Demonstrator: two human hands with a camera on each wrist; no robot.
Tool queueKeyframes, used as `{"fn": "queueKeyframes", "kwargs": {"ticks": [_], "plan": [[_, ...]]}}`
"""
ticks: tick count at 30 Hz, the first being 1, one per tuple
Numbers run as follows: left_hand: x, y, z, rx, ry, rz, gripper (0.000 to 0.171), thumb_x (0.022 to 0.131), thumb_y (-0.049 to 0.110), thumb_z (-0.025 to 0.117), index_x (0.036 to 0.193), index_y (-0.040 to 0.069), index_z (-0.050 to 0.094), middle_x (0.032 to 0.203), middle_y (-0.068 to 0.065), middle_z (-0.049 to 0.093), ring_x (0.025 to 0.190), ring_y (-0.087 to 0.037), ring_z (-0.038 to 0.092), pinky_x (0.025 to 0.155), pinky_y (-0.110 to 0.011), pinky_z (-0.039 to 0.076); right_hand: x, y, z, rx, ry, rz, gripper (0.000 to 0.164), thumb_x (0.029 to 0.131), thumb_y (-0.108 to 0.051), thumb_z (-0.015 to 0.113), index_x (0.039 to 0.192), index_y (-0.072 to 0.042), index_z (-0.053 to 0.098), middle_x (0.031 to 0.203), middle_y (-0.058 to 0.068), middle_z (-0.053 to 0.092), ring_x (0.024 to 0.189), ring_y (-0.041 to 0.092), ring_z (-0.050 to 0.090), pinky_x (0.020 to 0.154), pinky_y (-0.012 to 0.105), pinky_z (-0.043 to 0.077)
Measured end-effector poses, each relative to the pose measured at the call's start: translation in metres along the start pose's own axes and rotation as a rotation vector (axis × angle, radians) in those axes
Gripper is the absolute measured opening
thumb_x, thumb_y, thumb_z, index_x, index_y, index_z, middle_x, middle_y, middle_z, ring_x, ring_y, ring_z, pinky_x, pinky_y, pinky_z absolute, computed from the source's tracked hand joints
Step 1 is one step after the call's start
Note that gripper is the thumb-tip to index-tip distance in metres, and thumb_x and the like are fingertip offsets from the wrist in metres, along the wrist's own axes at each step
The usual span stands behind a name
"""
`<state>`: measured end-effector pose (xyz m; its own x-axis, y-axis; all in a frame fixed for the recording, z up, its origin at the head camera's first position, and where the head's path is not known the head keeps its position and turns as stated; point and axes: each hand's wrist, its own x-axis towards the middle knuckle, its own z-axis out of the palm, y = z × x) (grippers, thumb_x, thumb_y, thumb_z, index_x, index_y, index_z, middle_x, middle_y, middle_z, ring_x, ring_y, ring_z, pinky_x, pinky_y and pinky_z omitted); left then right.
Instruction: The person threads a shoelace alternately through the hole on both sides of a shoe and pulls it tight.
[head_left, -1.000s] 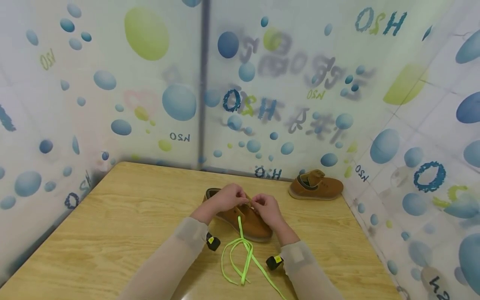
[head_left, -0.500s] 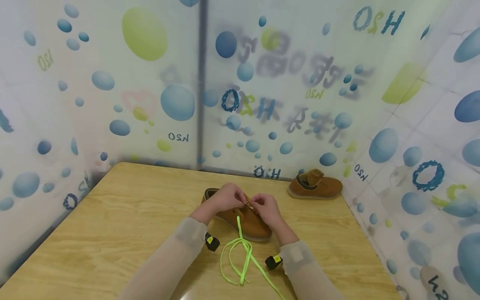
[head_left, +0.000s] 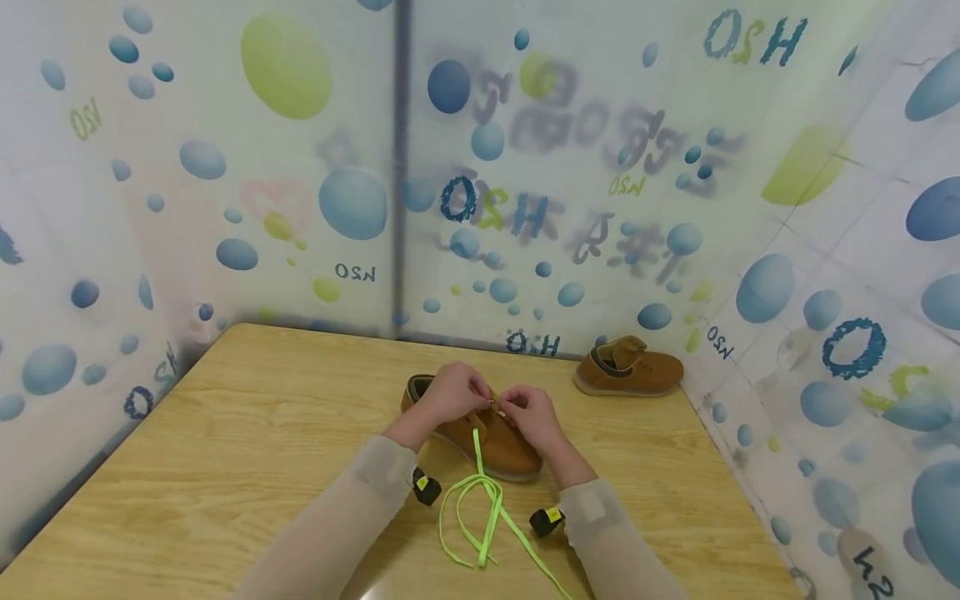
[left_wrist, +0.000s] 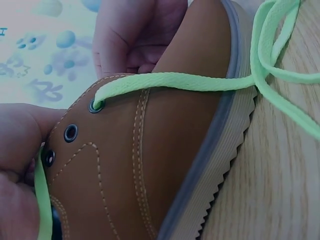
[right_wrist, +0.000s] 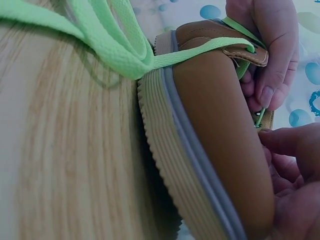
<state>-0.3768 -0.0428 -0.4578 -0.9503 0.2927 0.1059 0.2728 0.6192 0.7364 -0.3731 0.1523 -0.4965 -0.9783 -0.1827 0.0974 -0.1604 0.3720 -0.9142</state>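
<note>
A brown leather shoe [head_left: 517, 454] sits on the table, its toe toward the lower right. A flat neon-green shoelace [left_wrist: 175, 81] comes out of the front eyelet on the near side and lies in loose loops in front of the shoe. My left hand [head_left: 455, 396] is over the shoe's opening and pinches a stretch of green lace, which runs to an eyelet in the far flap [right_wrist: 270, 120]. My right hand [head_left: 534, 417] has its thumb and fingers curled at that flap, right by the eyelet. The fingertips partly hide the far eyelets.
A second brown shoe [head_left: 630, 372], with no lace visible in it, stands at the table's back right corner. The wooden table [head_left: 247, 433] meets patterned walls at the back and right. Black wrist cameras [head_left: 426, 487] hang under both sleeves.
Both hands stay at the far eyelet with only tiny finger movements. The head view has shifted slightly; the shoe and the lace loops lie as before.
</note>
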Motion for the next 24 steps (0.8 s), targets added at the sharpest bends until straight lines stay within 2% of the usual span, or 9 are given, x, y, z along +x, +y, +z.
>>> {"fn": "queueKeyframes", "kwargs": {"ticks": [6, 12, 17, 20, 24], "plan": [[0.000, 0.001, 0.003, 0.019, 0.031, 0.002, 0.007, 0.091, 0.011, 0.083, 0.085, 0.012, 0.082, 0.085, 0.001, 0.077, 0.071, -0.013, 0.065, 0.064, -0.027, 0.055, 0.001, 0.001, -0.001, 0.023, -0.012, -0.012, 0.009, 0.101, -0.004, 0.069, 0.101, 0.003, 0.074, 0.093, 0.014, 0.074, 0.073, 0.011, 0.059, 0.066, 0.021, 0.051], [-0.001, 0.004, 0.008, 0.081, 0.057, 0.029, 0.006, 0.090, 0.009, 0.084, 0.085, 0.013, 0.083, 0.085, 0.001, 0.078, 0.074, -0.012, 0.066, 0.070, -0.029, 0.057, 0.001, 0.001, -0.002, 0.026, -0.039, -0.017, 0.010, 0.101, -0.004, 0.068, 0.101, 0.004, 0.075, 0.089, 0.011, 0.073, 0.072, 0.010, 0.058, 0.066, 0.021, 0.051], [-0.003, 0.008, 0.009, 0.115, 0.068, 0.051, 0.007, 0.090, 0.010, 0.084, 0.084, 0.013, 0.083, 0.085, 0.001, 0.079, 0.079, -0.015, 0.070, 0.077, -0.035, 0.060, 0.003, 0.005, -0.004, 0.077, -0.079, 0.006, 0.019, 0.104, -0.002, 0.061, 0.114, 0.008, 0.074, 0.096, 0.010, 0.075, 0.070, 0.009, 0.059, 0.065, 0.019, 0.052], [-0.004, 0.010, 0.010, 0.136, 0.075, 0.055, 0.008, 0.091, 0.011, 0.084, 0.084, 0.014, 0.084, 0.086, 0.001, 0.080, 0.082, -0.018, 0.072, 0.080, -0.037, 0.061, 0.004, 0.006, -0.005, 0.069, -0.123, 0.001, 0.023, 0.106, -0.004, 0.059, 0.121, 0.007, 0.073, 0.099, 0.010, 0.074, 0.069, 0.008, 0.058, 0.064, 0.018, 0.051], [-0.003, 0.010, 0.011, 0.145, 0.076, 0.070, 0.009, 0.090, 0.010, 0.084, 0.083, 0.015, 0.084, 0.085, 0.001, 0.080, 0.080, -0.016, 0.071, 0.076, -0.034, 0.060, 0.003, 0.005, -0.006, 0.041, -0.158, -0.002, 0.021, 0.107, -0.006, 0.059, 0.118, 0.007, 0.073, 0.093, 0.007, 0.070, 0.068, 0.009, 0.055, 0.063, 0.019, 0.049]]}}
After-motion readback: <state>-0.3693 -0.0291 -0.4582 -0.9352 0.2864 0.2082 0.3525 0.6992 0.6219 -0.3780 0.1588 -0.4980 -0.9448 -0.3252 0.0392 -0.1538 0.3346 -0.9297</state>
